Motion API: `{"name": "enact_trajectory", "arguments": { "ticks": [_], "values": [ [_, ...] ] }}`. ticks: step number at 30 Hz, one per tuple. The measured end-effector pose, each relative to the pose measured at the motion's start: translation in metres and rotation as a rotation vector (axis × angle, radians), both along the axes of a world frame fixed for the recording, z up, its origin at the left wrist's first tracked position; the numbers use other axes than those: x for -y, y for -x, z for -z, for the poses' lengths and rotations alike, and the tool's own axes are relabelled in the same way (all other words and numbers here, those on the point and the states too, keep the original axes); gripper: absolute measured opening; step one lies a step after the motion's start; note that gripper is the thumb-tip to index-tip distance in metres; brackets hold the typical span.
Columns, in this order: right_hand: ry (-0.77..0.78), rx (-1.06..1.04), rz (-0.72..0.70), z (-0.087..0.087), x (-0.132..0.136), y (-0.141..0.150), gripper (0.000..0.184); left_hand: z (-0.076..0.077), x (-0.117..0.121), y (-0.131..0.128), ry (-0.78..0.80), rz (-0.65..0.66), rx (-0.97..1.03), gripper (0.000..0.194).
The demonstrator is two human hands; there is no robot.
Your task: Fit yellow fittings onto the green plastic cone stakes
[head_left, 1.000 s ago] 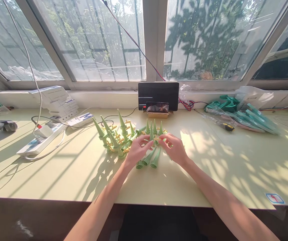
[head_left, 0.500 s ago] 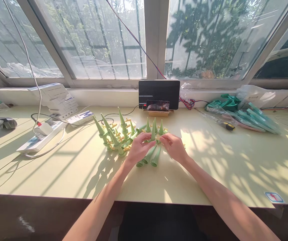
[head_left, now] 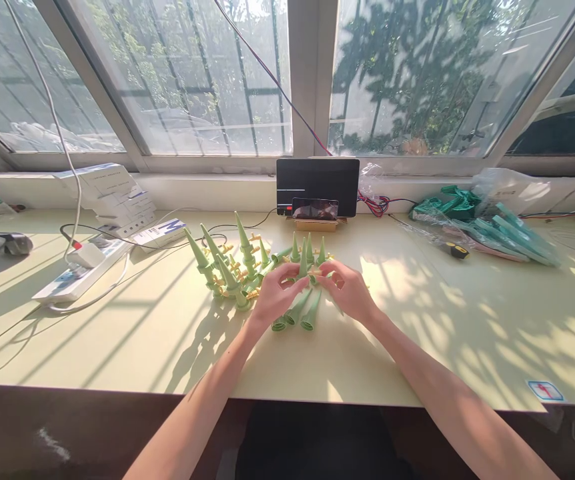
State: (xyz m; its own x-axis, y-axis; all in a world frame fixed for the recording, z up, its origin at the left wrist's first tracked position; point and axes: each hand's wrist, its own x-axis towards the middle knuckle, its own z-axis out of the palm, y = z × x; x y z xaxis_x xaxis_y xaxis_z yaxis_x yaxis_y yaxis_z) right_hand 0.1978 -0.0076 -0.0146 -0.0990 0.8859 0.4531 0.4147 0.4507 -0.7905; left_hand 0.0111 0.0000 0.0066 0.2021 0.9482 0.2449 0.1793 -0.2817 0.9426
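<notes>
In my left hand (head_left: 276, 295), thumb and fingers close round a green cone-shaped watering spike (head_left: 303, 265), its tip pointing up. My right hand (head_left: 350, 291) pinches a small yellow valve (head_left: 315, 272) against the spike's side; the fingertips partly hide it. Several loose green spikes (head_left: 309, 319) lie below the hands, hollow ends towards me. Behind the hands, more spikes (head_left: 321, 252) stand upright, with yellow pieces beside them. To the left stands a cluster of green spikes (head_left: 227, 275) fitted with yellow valves.
A black tablet (head_left: 317, 177) and a phone (head_left: 315, 209) stand at the back on a cardboard holder. On the left are a white power strip (head_left: 80, 270), boxes (head_left: 110, 193) and cables. Green plastic-wrapped packets (head_left: 510, 233) and a yellow-black tape measure (head_left: 456, 251) lie on the right.
My right hand has moved slightly left, bringing its fingertips up to the spike in my left hand. The spike has shifted a little left; the other spikes stay put.
</notes>
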Motion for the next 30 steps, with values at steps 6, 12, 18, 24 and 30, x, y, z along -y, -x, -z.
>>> {"name": "enact_trajectory", "arguments": {
  "ticks": [6, 12, 18, 24, 30],
  "values": [
    [-0.042, 0.053, 0.001, 0.006, -0.003, -0.001, 0.022, 0.000, 0.000, 0.001, -0.014, 0.034, -0.042, 0.029],
    [-0.035, 0.101, 0.013, 0.005, -0.001, -0.001, 0.042, 0.006, -0.003, 0.002, -0.068, 0.093, -0.009, 0.031],
    [0.014, 0.029, -0.022, 0.004, -0.001, -0.002, 0.039, 0.002, 0.000, 0.000, -0.040, 0.070, 0.001, 0.030],
    [0.033, -0.008, -0.062, 0.000, -0.001, -0.001, 0.021, -0.006, 0.004, 0.000, 0.002, 0.017, -0.012, 0.025],
    [0.015, 0.025, -0.060, 0.001, 0.000, -0.002, 0.027, 0.004, -0.002, 0.001, -0.054, 0.042, -0.008, 0.030]
  ]
}}
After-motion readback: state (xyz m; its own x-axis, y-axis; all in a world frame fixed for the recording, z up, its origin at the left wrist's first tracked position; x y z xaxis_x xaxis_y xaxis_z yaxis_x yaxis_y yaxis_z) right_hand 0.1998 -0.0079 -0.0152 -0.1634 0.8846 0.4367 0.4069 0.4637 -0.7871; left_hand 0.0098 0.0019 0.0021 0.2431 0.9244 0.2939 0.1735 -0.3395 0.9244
